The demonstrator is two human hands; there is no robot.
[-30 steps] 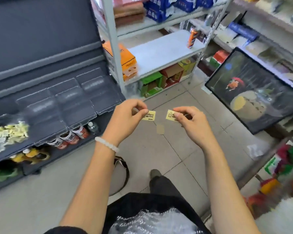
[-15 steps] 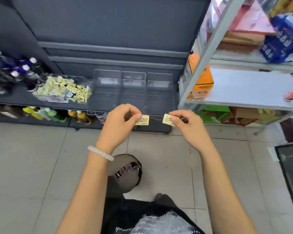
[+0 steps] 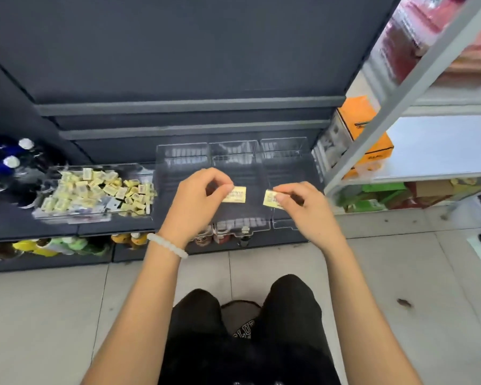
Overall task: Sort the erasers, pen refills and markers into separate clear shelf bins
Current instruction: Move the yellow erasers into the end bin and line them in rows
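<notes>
Left hand (image 3: 197,200), right hand (image 3: 303,208) each pinch yellow eraser (image 3: 235,194).

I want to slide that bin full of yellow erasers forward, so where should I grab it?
Take the eraser bin by its clear front wall, coming from the front, on the floor side. That wall faces you at the shelf's edge; other clear bins crowd its right side. Both hands are busy, each pinching an eraser.

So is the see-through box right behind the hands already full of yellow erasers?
No, the clear bin behind the hands looks empty; the yellow erasers are piled in another bin further left.
</notes>
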